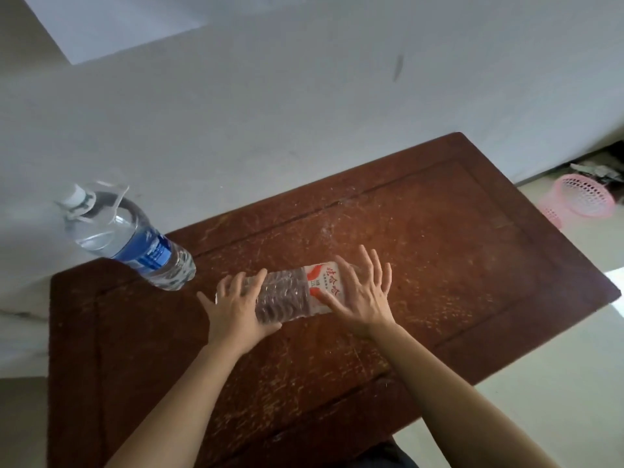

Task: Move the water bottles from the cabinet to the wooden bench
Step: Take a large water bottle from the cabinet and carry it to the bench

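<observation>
A clear water bottle with a red and white label (297, 293) lies on its side in the middle of the dark wooden bench (439, 251). My left hand (236, 309) wraps its ribbed bottom end, thumb underneath on the near side. My right hand (361, 295) lies over the label and neck end with fingers spread and the thumb across the label; the cap is hidden under it. A second, larger bottle with a blue label (135, 241) and a white cap stands upright at the bench's far left corner, apart from both hands.
A white wall runs behind the bench. A pink perforated plastic basket (584, 199) lies on the light floor at the far right, beside some dark clutter. The bench's right and near edges drop to the pale tiled floor.
</observation>
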